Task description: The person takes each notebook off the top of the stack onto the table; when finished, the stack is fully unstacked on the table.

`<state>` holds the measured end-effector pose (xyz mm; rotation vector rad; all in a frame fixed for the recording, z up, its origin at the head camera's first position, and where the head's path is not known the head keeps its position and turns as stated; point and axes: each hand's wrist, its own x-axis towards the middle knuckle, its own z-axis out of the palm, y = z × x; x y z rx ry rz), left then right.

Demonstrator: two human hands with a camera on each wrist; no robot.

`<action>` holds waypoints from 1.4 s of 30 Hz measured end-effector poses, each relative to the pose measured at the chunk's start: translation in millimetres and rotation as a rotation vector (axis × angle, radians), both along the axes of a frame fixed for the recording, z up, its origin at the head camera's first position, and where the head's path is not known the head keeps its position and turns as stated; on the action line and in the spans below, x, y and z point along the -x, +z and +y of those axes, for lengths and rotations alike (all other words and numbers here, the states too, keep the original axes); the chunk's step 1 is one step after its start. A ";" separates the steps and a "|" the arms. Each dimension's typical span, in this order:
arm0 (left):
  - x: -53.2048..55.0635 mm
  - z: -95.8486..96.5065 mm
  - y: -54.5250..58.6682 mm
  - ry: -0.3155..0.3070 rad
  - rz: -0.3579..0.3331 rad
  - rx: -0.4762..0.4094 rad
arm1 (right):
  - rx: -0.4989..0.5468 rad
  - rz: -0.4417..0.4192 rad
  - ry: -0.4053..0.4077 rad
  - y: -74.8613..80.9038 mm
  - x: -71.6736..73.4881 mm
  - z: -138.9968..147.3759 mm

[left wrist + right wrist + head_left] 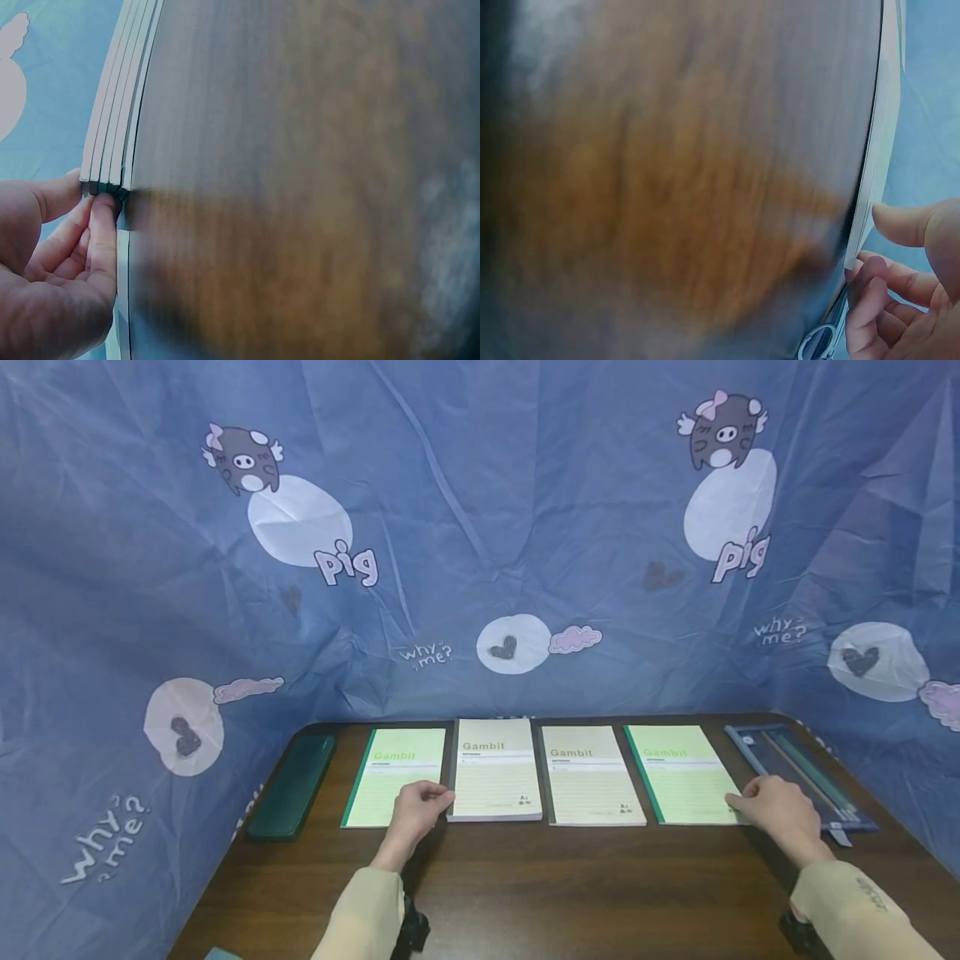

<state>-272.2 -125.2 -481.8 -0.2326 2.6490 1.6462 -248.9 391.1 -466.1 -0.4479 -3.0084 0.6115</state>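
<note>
Notebooks marked "Gambit" lie in a row along the back of the table. My left hand (417, 814) pinches the near-left corner of a cream notebook stack (495, 777), second from the left. In the left wrist view, the thumb is at the top edge of several layered notebooks (112, 112) and the fingers are at the spine. My right hand (780, 814) pinches the near-right corner of a pale green notebook (678, 781) at the row's right end. There, the right wrist view has the thumb over the cover and curled fingers at the edge.
Another pale green notebook (397, 768) lies left of the stack, a thinner cream notebook (592, 785) right of it. A dark green case (292, 785) is at the far left. A mesh zip pouch (810, 768) lies beside the right hand. Blue patterned cloth (525, 527) hangs behind the table.
</note>
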 end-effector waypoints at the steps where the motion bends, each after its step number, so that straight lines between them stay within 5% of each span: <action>1: 0.1 0.2 -0.2 -0.001 -0.001 0.000 | 0.000 0.004 -0.001 -0.3 0.0 0.1; 17: -0.5 1.0 -2.2 0.000 -0.001 0.001 | 0.088 0.088 0.048 9.6 8.5 -23.0; 31: -0.6 1.3 0.0 0.008 -0.009 0.010 | 0.389 0.082 0.120 20.4 45.0 -127.8; 42: 1.4 2.1 -1.0 0.017 -0.007 0.014 | 0.448 0.039 0.167 10.7 53.5 -206.9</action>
